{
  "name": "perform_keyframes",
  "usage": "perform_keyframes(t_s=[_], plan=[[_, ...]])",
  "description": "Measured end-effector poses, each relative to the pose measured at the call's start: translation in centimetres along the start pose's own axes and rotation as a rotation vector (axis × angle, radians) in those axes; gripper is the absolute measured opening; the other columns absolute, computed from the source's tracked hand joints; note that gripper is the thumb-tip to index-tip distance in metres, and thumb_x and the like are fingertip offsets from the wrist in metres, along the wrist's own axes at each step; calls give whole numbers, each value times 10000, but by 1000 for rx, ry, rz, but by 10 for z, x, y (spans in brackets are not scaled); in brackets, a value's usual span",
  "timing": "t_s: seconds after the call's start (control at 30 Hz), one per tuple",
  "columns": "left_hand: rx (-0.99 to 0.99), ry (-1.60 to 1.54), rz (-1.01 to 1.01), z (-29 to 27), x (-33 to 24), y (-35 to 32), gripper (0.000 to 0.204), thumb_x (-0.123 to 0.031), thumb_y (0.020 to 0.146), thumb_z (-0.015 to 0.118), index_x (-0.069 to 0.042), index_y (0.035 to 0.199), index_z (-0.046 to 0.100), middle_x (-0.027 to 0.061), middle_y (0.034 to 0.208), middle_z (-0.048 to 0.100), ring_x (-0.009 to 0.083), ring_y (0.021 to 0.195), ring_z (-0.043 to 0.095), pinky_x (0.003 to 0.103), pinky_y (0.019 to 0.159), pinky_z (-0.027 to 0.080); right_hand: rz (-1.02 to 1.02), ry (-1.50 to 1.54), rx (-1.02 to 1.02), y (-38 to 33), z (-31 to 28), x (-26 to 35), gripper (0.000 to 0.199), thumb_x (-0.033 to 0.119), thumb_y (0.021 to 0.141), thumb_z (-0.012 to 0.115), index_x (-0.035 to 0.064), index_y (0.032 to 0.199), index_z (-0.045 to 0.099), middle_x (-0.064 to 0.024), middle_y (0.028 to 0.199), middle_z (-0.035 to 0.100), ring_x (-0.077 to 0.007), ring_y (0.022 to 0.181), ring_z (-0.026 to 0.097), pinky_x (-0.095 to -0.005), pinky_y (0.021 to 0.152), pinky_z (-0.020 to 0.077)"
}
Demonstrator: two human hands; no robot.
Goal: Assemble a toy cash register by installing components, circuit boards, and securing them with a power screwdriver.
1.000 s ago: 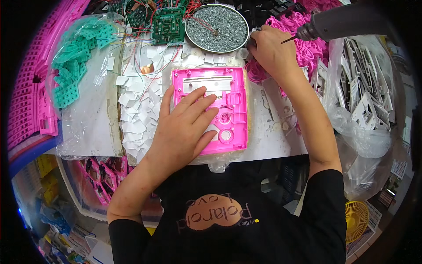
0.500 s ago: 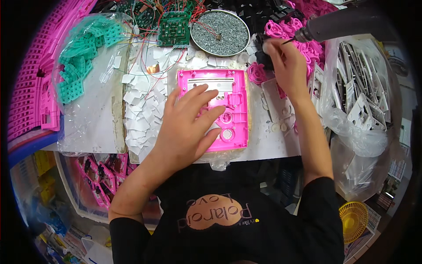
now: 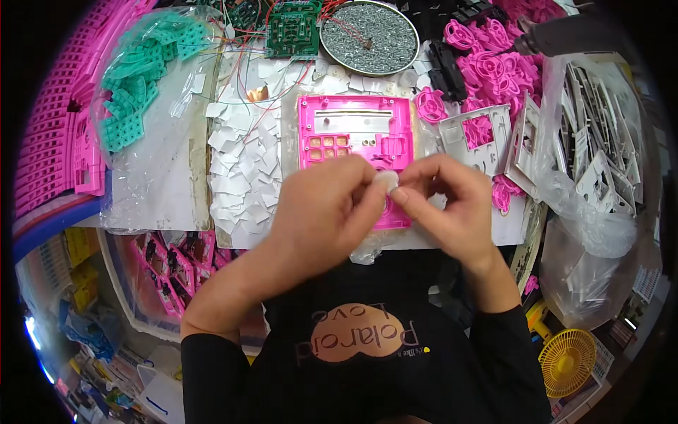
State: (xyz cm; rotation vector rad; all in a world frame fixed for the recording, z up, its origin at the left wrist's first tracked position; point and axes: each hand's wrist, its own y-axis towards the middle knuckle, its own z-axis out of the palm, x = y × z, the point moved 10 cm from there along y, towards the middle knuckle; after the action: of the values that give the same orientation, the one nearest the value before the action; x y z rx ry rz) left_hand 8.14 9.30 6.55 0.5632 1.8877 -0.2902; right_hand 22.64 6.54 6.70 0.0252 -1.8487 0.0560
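Observation:
My left hand (image 3: 321, 201) and my right hand (image 3: 452, 205) meet over the lower part of a pink plastic housing (image 3: 305, 127). Between their fingertips is a small white disc-like piece (image 3: 385, 178); the left thumb and forefinger pinch it, and the right thumb and forefinger close against its other side. Whether it is one piece or several I cannot make out. The housing lies open side up on a clear plastic wrap, showing a pale strip, square openings and screw posts. My hands hide much of its lower half.
Beyond the housing stand a round dish of small screws (image 3: 369, 39) and green circuit boards (image 3: 293, 28) with red wires. White paper-like pieces (image 3: 244, 177) cover the left. Pink parts (image 3: 494, 67), a dark power screwdriver (image 3: 565, 35) and bagged white frames (image 3: 600, 127) are to the right.
My right hand has come down from beside the screwdriver to the housing. My left hand has moved from lying spread on the housing to pinching the white piece. The view has shifted slightly.

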Motion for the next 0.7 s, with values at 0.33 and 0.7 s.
perform_keyframes(t_s=[0.33, 0.7], plan=[[-82, 299, 165, 1, -7, -30, 190, -107, 843, 753, -61, 1001, 659, 98, 892, 661, 300, 788, 649, 402, 678, 497, -266, -637, 55, 10, 10, 22, 116, 86, 835, 758, 34, 846, 654, -93, 748, 659, -272, 637, 649, -385, 569, 506], [-40, 581, 224, 2, 13, -16, 340, -153, 792, 740, -76, 1116, 676, 73, 1206, 629, 291, 1207, 544, 484, 1039, 338, -280, -1126, 426, 34, 59, 6, 70, 119, 768, 686, 54, 789, 669, -131, 742, 690, -315, 734, 719, -415, 626, 566]])
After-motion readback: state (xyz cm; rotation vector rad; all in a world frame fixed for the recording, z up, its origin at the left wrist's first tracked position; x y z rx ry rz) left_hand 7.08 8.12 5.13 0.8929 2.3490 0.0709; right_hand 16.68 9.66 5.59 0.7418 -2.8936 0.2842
